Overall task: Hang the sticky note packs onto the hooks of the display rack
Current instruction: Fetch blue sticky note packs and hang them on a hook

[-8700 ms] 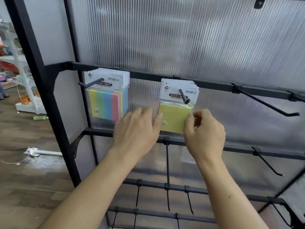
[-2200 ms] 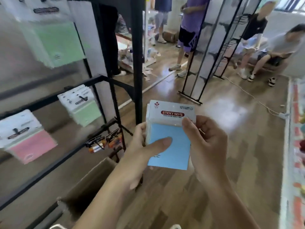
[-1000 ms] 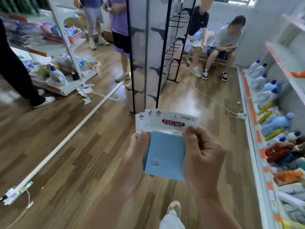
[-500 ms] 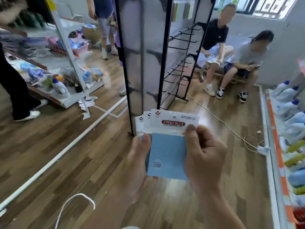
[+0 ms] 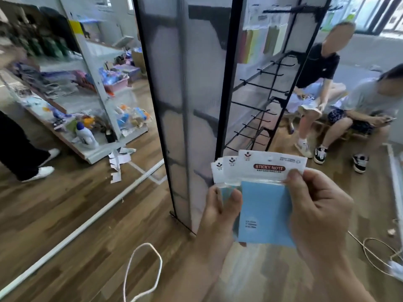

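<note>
I hold a fanned stack of blue sticky note packs (image 5: 265, 205) with white header cards in front of me. My left hand (image 5: 220, 219) grips the stack's left side, thumb on the front. My right hand (image 5: 316, 216) pinches the right side, thumb near the header of the front pack. A black display rack (image 5: 226, 88) with translucent ribbed panels stands just behind the packs. Its bare black hooks (image 5: 259, 105) stick out to the right in several rows. Higher up on that rack hang some coloured packs (image 5: 263, 42), blurred.
Store shelving with bottles and bags (image 5: 91, 118) stands at the left, a person's dark legs (image 5: 19, 153) beside it. Two people sit on a bench (image 5: 340, 101) at the right. A white cord (image 5: 141, 271) and a cable (image 5: 379, 251) lie on the wooden floor.
I turned away from the first rack, where yellow packs were hung, and now carry blue packs. Over the last second the second rack came closer and the packs fanned wider.
</note>
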Motion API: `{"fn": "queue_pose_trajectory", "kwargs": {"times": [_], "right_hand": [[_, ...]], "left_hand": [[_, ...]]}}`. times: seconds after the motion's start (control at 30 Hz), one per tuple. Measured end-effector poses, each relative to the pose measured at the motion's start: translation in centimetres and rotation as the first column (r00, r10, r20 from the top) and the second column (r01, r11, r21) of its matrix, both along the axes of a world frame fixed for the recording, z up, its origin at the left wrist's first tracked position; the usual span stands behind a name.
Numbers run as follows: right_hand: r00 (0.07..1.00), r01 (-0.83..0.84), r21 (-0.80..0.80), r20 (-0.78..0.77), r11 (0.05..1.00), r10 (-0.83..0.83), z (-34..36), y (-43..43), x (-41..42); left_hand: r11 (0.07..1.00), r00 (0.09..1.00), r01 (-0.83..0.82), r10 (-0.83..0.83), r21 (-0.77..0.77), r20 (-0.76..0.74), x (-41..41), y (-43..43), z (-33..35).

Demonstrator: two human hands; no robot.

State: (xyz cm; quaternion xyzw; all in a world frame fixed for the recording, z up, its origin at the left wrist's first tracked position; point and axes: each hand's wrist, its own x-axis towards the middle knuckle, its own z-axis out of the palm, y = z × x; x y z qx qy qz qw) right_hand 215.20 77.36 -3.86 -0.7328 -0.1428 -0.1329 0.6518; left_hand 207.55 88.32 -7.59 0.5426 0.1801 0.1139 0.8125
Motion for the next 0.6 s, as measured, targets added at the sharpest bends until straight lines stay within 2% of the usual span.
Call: {"fn": "queue_pose_trajectory", "kwargs": {"times": [0.17,0.33,0.47,0.6], "right_hand": [[0.999,0.006,0.01,0.041,1.0,-0.006,1.2,0.4,10.3],[0.991,-0.125,0.071,0.063,0.99,0.121,2.1,0.1,20.7],[0.964,-0.236,0.044,0.134,0.971,0.228,2.9,-1.7,29.1],[0.94,-0.319,0.029,0.136,0.947,0.312,4.2,-4.5,38.1]], "left_hand": [[0.999,1.0,-0.01,0.01,-0.033,-0.001,10.4,0.4,0.6],[0.996,0.994,-0.091,0.09,-0.008,-0.057,19.8,-0.5,0.2],[0.985,0.985,-0.17,0.172,-0.039,0.03,27.2,-3.4,1.8],[0.944,0.948,-0.317,0.318,-0.088,-0.002,34.8,-7.9,4.0]]}}
